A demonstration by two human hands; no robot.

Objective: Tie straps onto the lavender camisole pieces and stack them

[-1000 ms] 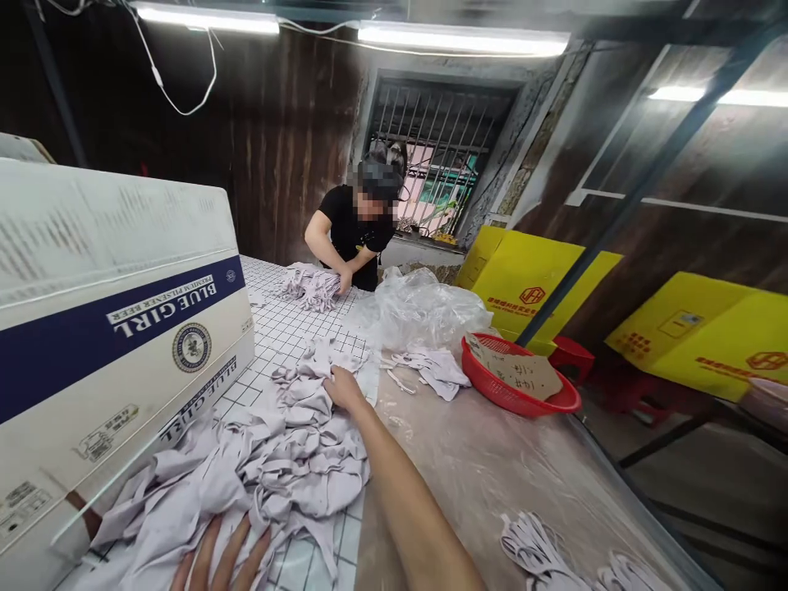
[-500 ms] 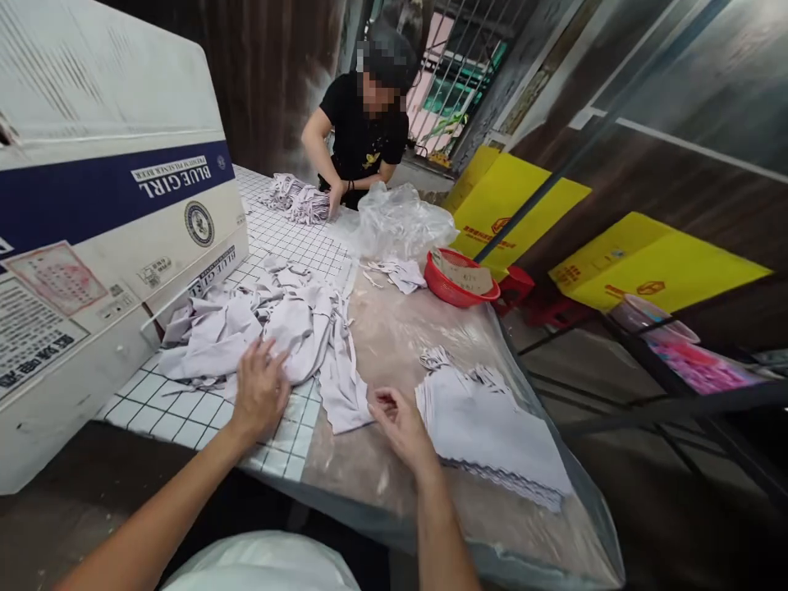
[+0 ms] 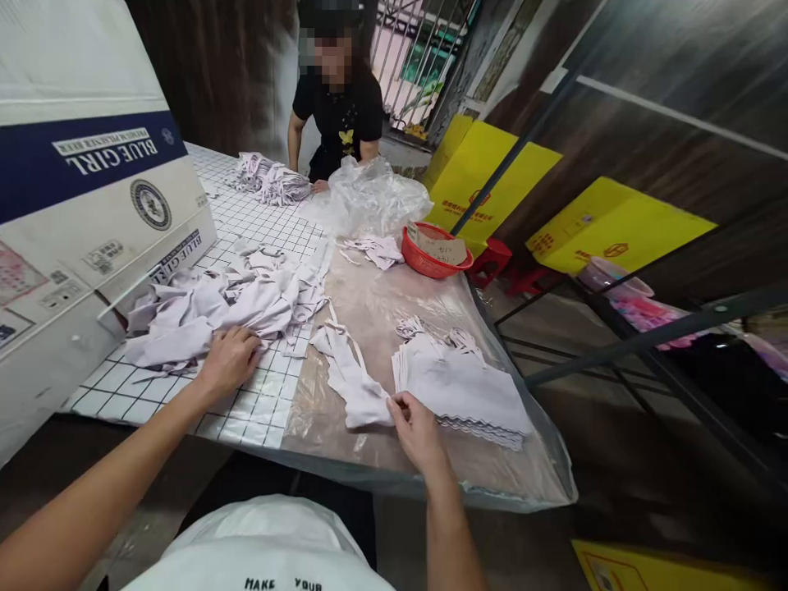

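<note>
A loose heap of pale lilac fabric pieces [image 3: 227, 297] lies on the checked part of the table. My left hand [image 3: 229, 361] rests on the heap's near edge, fingers curled into the cloth. One single piece [image 3: 350, 379] lies apart on the plastic sheet, and my right hand [image 3: 417, 427] pinches its near corner. Just right of that hand sits a neat flat stack of the same pieces [image 3: 460, 384], with looped straps at its far end.
A large "Blue Girl" carton [image 3: 80, 213] stands at the left. Across the table a person in black [image 3: 336, 107] handles another fabric bundle [image 3: 268, 177]. A crumpled clear bag [image 3: 369, 197] and a red basket [image 3: 434, 250] sit beyond. Yellow boxes [image 3: 616, 234] stand on the right.
The view has swung down and back from the far end of the table. My right hand has come back from the heap to the near edge and taken hold of the single piece.
</note>
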